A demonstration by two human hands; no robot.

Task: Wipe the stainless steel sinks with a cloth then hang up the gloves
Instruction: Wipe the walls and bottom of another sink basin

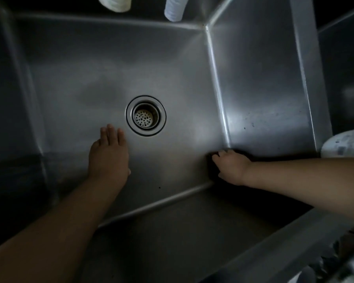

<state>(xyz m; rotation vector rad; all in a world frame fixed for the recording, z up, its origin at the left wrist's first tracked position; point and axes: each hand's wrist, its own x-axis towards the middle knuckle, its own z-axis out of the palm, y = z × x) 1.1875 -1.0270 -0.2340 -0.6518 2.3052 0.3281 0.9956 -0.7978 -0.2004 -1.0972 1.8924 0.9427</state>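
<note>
A deep stainless steel sink [119, 64] fills nearly the whole view, its flat floor dull grey and its right wall catching a bright sheen. A few dark specks mark that right wall low down, and one small speck sits on the floor near the front seam. A second basin [343, 78] lies beyond the right wall, mostly in shadow.

Two bare forearms reach down into the sink from the near edge. The left hand [109, 155] lies flat on the floor, palm down, fingers straight and close together, holding nothing; its fingertips stop just beside the drain. The right hand [230, 167] is pressed into the front right corner, where floor, right wall and front wall meet. Its fingers are curled down over a dark cloth [211, 162], which shows only as a black patch around and under the hand; how much of it is bunched beneath the palm cannot be told.

At the right edge, a pale rounded object with a grey printed pattern [345, 142] rests on the divider between the basins, just above the right forearm. Two white ribbed hose ends [175, 8] hang over the back wall at the top.

The round drain [145, 115] sits mid-floor, a perforated strainer sunk in its ringed flange. Nothing lies between either hand and the drain.
</note>
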